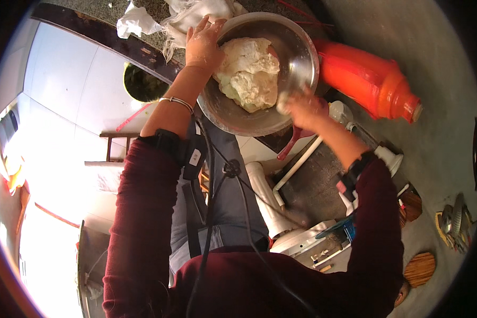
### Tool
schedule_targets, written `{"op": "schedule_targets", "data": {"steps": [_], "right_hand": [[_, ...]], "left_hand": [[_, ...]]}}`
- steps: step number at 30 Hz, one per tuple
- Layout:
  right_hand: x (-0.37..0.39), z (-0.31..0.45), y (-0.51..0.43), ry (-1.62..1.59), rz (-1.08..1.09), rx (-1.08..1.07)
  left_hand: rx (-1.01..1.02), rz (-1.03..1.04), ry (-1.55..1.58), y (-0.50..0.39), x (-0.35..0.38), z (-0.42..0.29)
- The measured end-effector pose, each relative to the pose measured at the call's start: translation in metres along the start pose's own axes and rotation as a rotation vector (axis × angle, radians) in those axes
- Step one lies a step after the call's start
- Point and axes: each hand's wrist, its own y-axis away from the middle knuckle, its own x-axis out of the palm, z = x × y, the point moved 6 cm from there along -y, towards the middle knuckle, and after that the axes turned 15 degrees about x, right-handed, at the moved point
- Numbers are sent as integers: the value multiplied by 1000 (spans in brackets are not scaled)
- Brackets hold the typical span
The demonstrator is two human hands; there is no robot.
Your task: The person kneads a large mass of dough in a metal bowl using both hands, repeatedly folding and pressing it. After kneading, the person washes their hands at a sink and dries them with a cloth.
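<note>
A wide steel basin stands on a dark, speckled counter and holds a large, rough lump of pale dough. My left hand rests on the basin's left rim with its fingers spread, beside the dough and dusted with flour. My right hand is blurred and over the lower right rim, its fingers curled near a small pale piece that looks like dough; whether it grips this piece is not clear. A pink plastic ladle or dipper lies partly behind my right hand, its handle pointing down.
A red thermos flask lies to the basin's right in the picture. A fringed white cloth and a crumpled white plastic bag or tissue are at the upper left. Black cables hang in front of my body. A green-rimmed bucket stands on the floor.
</note>
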Motion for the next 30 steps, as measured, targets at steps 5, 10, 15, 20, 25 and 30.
{"op": "schedule_targets", "data": {"steps": [5,10,15,20,25,30], "right_hand": [[-40,-47,-18,80,-277,162],[24,68,58,-707,-517,112],[4,5,45,-696,-358,73],[3,-11,65,-381,-581,126],[-14,134,35,-1188,-791,209],[-47,164,-30,-1453,-617,196]], "left_hand": [[34,-77,27,1,-1,0],[-12,-58,49,3,0,2],[54,-51,-23,1,-1,-3],[42,-100,34,2,-3,-1],[49,-112,68,4,-4,1],[34,-116,54,4,-5,2]]}}
